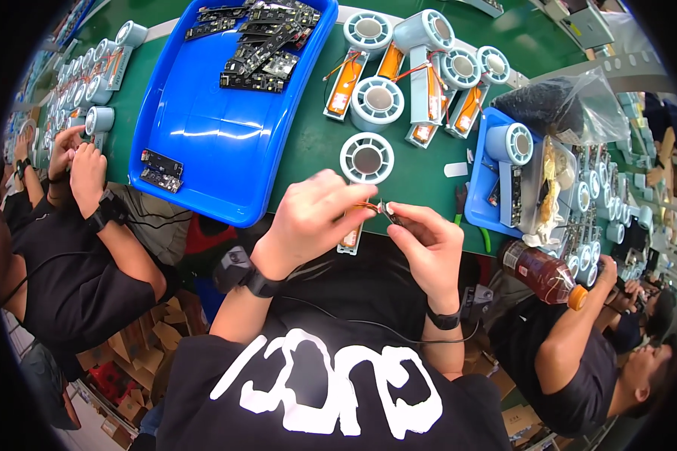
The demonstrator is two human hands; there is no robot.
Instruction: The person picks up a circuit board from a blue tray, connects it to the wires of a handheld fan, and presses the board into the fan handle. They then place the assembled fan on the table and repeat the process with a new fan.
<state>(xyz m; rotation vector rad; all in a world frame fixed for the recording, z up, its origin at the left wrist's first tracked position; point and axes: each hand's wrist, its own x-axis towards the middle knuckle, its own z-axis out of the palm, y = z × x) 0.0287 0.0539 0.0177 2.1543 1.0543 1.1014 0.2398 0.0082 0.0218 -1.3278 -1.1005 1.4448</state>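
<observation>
Orange wires (367, 204) and a small dark part (390, 213) are pinched between the left hand (308, 222) and the right hand (427, 244), just above the green bench (308, 143), beside a round white fan (367, 158) and a blue tray (218, 113).

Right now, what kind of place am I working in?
Most likely an electronics assembly line: a green workbench shared with co-workers, a blue tray of black circuit boards, and pale blue handheld fan housings, while your hands join small wires.
</observation>
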